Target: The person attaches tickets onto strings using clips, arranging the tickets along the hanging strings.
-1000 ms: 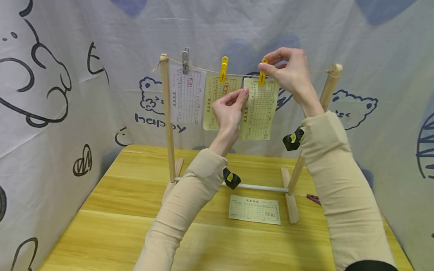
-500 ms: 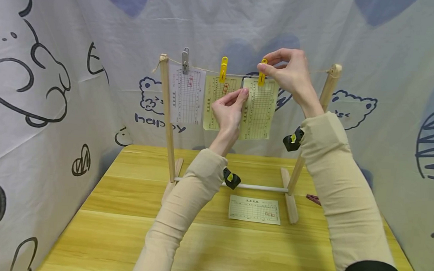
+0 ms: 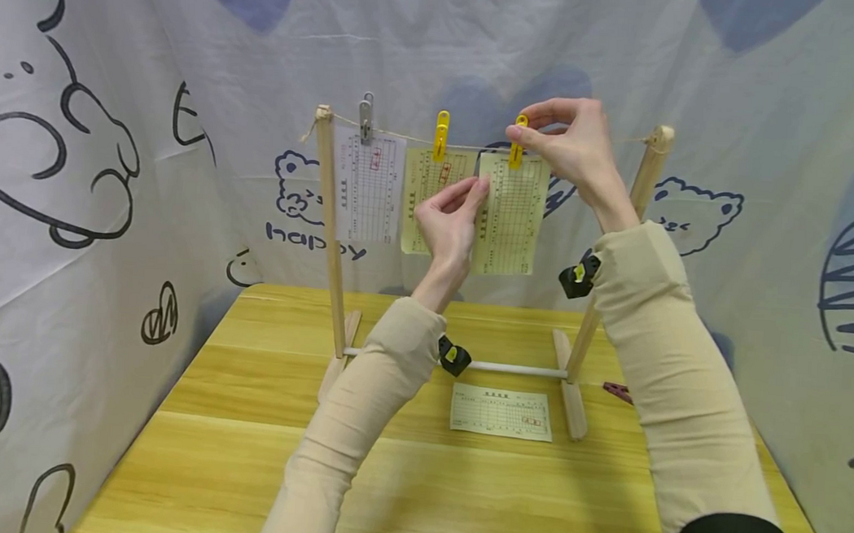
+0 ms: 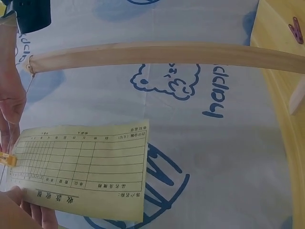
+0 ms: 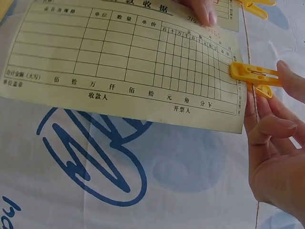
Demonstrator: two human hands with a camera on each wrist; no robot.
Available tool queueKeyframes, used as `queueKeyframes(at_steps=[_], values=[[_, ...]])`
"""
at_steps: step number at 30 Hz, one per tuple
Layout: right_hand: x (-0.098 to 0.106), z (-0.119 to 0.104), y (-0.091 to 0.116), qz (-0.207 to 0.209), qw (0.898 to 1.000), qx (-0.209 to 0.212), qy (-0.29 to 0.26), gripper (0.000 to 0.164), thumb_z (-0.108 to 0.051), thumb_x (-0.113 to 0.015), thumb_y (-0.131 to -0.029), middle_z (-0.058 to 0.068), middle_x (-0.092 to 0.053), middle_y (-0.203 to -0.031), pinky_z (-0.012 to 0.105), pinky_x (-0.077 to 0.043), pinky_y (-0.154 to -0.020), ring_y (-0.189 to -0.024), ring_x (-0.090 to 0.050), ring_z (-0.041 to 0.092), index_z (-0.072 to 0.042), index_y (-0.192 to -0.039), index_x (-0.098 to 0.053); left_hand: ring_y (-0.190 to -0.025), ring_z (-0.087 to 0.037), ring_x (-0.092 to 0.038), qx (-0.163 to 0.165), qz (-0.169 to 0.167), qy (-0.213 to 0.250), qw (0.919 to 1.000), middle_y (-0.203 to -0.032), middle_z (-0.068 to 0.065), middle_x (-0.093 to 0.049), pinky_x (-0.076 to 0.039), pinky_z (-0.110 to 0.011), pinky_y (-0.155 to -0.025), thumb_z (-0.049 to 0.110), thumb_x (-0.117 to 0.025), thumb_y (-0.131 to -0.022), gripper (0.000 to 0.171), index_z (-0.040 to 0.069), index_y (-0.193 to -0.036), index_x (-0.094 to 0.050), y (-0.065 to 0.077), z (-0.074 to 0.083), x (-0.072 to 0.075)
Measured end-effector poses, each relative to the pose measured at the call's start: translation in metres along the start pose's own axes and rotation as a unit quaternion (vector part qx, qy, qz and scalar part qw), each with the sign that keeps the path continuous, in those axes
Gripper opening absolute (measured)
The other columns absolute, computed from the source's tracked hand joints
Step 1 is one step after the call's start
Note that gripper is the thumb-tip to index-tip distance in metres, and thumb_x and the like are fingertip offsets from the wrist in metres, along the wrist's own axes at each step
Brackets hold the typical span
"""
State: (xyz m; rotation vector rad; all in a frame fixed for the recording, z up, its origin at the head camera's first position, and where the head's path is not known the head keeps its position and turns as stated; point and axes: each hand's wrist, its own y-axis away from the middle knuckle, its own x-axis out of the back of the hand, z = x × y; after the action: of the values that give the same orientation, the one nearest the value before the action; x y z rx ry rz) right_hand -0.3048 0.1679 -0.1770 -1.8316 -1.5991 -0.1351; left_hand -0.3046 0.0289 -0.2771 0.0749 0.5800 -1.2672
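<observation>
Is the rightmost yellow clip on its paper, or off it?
On it: the right wrist view shows the yellow plastic spring clip overlapping the edge of the pale yellow rectangular paper slip.

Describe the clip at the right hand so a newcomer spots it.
On the table stands a wooden frame with a string across its top. Follow the string to the rightmost clip, a yellow one gripping a yellow slip. Unlike the grey clip and the other yellow clip, it is pinched by the right hand.
</observation>
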Motion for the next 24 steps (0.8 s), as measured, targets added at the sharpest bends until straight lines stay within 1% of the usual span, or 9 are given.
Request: queueKeyframes(at_steps=[2, 5, 9, 13, 17, 21, 24], values=[[0.000, 0.000, 0.000, -0.002, 1.000, 0.001, -0.001, 0.047, -0.038, -0.078, -0.088, -0.013, -0.063, -0.096, 0.021, -0.046, -0.053, -0.088, -0.062, 0.004, -0.008, -0.123, -0.070, -0.083, -0.009, -0.075, -0.007, 0.002, -0.001, 1.0000, -0.102, -0.018, -0.078, -0.062, -0.023, -0.082, 0.010, -0.080, -0.086, 0.023, -0.002, -0.105, -0.077, 0.001, -0.001, 0.002], [0.001, 0.001, 0.001, -0.004, 1.000, 0.002, -0.003, 0.047, -0.038, -0.077, -0.088, -0.013, -0.063, -0.097, 0.021, -0.045, -0.051, -0.086, -0.062, 0.004, -0.008, -0.124, -0.069, -0.086, -0.012, -0.076, -0.020, 0.004, -0.006, 0.9998, -0.103, -0.018, -0.078, -0.062, -0.024, -0.083, 0.009, -0.080, -0.086, 0.023, -0.002, -0.107, -0.076, 0.004, -0.002, 0.004], [0.001, 0.001, 0.001, -0.008, 1.000, 0.001, -0.008, 0.047, -0.037, -0.077, -0.088, -0.013, -0.064, -0.096, 0.021, -0.042, -0.047, -0.084, -0.062, 0.004, -0.008, -0.125, -0.069, -0.092, -0.016, -0.077, -0.036, 0.007, -0.033, 0.9988, -0.106, -0.017, -0.078, -0.062, -0.024, -0.084, 0.011, -0.080, -0.087, 0.025, 0.000, -0.109, -0.076, 0.008, -0.002, 0.006], [0.001, 0.001, 0.001, -0.013, 1.000, -0.003, -0.010, 0.048, -0.037, -0.078, -0.088, -0.013, -0.064, -0.096, 0.022, -0.040, -0.045, -0.085, -0.064, 0.008, -0.008, -0.125, -0.069, -0.095, -0.020, -0.076, -0.049, 0.010, -0.052, 0.9974, -0.108, -0.016, -0.077, -0.061, -0.023, -0.084, 0.011, -0.079, -0.087, 0.025, 0.001, -0.110, -0.076, 0.010, -0.002, 0.008], [0.001, 0.001, 0.000, -0.017, 1.000, -0.008, -0.011, 0.048, -0.037, -0.078, -0.088, -0.013, -0.065, -0.097, 0.023, -0.039, -0.045, -0.085, -0.063, 0.007, -0.009, -0.126, -0.068, -0.097, -0.021, -0.076, -0.059, 0.011, -0.067, 0.9959, -0.107, -0.015, -0.078, -0.061, -0.023, -0.084, 0.011, -0.078, -0.088, 0.025, 0.000, -0.110, -0.075, 0.013, -0.004, 0.011], [0.001, 0.001, 0.000, -0.016, 1.000, -0.012, -0.008, 0.049, -0.037, -0.078, -0.088, -0.011, -0.066, -0.101, 0.022, -0.040, -0.046, -0.088, -0.064, 0.006, -0.010, -0.128, -0.068, -0.097, -0.022, -0.076, -0.073, 0.004, -0.077, 0.9944, -0.108, -0.015, -0.077, -0.061, -0.023, -0.084, 0.011, -0.077, -0.089, 0.026, -0.002, -0.111, -0.075, 0.017, -0.006, 0.012], [0.001, 0.002, 0.000, -0.015, 1.000, -0.013, -0.007, 0.049, -0.037, -0.078, -0.088, -0.009, -0.067, -0.104, 0.022, -0.041, -0.047, -0.092, -0.065, 0.006, -0.011, -0.129, -0.067, -0.097, -0.023, -0.076, -0.086, 0.001, -0.074, 0.9936, -0.109, -0.016, -0.077, -0.061, -0.023, -0.084, 0.010, -0.077, -0.089, 0.027, -0.003, -0.113, -0.074, 0.018, -0.007, 0.013]])
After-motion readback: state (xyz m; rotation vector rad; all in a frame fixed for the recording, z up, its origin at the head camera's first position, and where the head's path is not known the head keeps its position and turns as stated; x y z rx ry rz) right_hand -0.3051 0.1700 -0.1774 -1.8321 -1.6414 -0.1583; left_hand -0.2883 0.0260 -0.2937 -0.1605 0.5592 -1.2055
